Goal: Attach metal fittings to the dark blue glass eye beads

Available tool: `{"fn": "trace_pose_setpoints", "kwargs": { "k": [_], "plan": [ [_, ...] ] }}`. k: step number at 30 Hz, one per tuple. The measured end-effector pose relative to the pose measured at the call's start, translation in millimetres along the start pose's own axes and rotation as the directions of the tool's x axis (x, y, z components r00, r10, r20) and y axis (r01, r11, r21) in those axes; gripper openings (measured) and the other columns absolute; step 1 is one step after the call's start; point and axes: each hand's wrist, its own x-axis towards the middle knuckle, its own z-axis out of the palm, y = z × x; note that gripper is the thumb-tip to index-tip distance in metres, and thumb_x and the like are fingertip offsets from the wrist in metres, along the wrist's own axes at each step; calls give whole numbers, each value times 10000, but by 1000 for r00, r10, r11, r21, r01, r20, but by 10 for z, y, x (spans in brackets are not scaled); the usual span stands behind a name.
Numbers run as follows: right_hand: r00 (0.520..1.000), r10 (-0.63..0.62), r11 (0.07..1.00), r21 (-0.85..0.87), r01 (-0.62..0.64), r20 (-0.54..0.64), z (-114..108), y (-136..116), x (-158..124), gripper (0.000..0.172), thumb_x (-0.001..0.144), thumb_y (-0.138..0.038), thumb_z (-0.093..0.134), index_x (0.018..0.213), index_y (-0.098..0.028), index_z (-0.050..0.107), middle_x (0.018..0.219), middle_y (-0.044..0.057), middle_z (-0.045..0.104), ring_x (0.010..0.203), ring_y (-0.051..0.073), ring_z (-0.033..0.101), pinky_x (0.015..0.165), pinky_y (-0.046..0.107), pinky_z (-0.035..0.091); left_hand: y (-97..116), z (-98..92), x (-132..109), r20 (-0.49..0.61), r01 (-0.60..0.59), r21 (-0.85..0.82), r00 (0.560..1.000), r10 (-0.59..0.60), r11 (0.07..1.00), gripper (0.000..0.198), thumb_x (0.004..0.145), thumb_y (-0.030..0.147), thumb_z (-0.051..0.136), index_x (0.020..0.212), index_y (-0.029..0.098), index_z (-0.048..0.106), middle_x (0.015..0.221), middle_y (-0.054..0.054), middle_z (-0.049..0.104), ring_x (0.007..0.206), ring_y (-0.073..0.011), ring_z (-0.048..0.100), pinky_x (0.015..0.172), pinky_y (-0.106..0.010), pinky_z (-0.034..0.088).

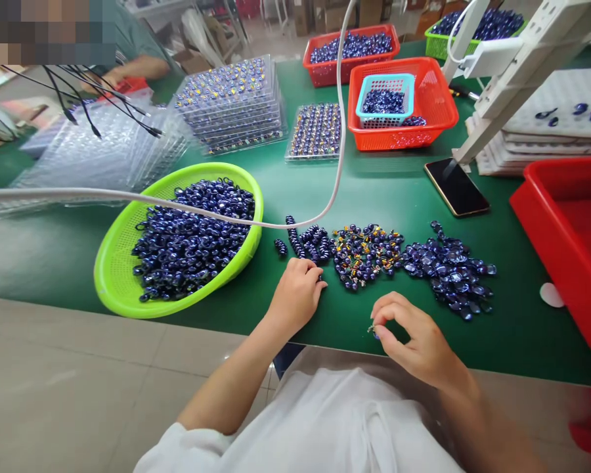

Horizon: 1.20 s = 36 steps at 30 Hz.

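Head view: on a green table [276, 174], well beyond and to the left of the left hand, a spread of clear plastic trays [91, 148] is seen, with a co-worker's hand [109, 79] behind it. Nearer, just left of the left hand, a lime-green oval basket [109, 292] is filled with glossy dark blue loops [197, 236]. Farther off, ahead of that hand, layered trays of blue and gold pieces [231, 105] are stacked.

The left hand [295, 292] is rested on the table with its fingers curled; whether the dark piece [320, 277] at its fingertips is gripped cannot be told. Just beyond it, blue pieces are lined up in close rows [316, 243]. Between and beyond the hands, a pile of blue and gold beads with metal fittings [367, 256] is spread.

By the right hand [418, 341], a tiny silvery fitting [371, 328] is pinched between thumb and forefinger, near the table edge. Beyond that hand, slightly rightward, flat glossy blue ovals [453, 276] are heaped, with a smartphone [456, 187] farther back. Well to its right, a red bin [542, 217] is placed.
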Motion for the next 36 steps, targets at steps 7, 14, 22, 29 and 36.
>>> {"fn": "trace_pose_setpoints", "kwargs": {
  "k": [7,14,22,29,36],
  "plan": [
    [998,57,998,4,-57,-11,11,-12,-3,142,891,-91,546,867,-230,536,897,15,609,877,172,604,776,300,468,-5,-4,16,-56,-87,-91,995,82,992,105,915,184,628,991,150,692,872,-98,718,847,-252,573,773,-414,533],
    [957,261,952,200,-233,-125,99,22,-1,114,930,-167,558,846,-241,576,1020,26,640,974,179,620,854,308,481,228,-59,-46,-209,-32,-578,972,-110,816,128,862,192,721,990,182,724,918,-74,745,862,-202,659,803,-349,537],
    [944,222,918,378,-119,-244,267,-47,-7,104,941,-168,565,914,-264,594,1107,27,651,1019,175,631,888,326,523,662,1,-57,373,373,-926,870,-321,-65,267,706,240,859,930,175,729,767,-10,736,716,-128,693,703,-232,571],
    [954,112,985,158,-69,-277,227,-44,-43,153,909,-104,563,925,-255,586,1137,41,656,1058,193,634,907,362,531,741,52,-38,328,352,-936,864,-381,-8,194,718,231,841,853,162,721,805,-22,730,742,-126,679,725,-228,564],
    [960,-128,987,-128,98,-250,238,-23,-27,274,826,-27,596,980,-252,573,1189,67,655,1080,231,629,921,429,524,685,107,-77,292,338,-939,885,-363,69,191,757,225,801,938,176,768,807,-23,735,734,-130,681,722,-236,572]
  ]
}}
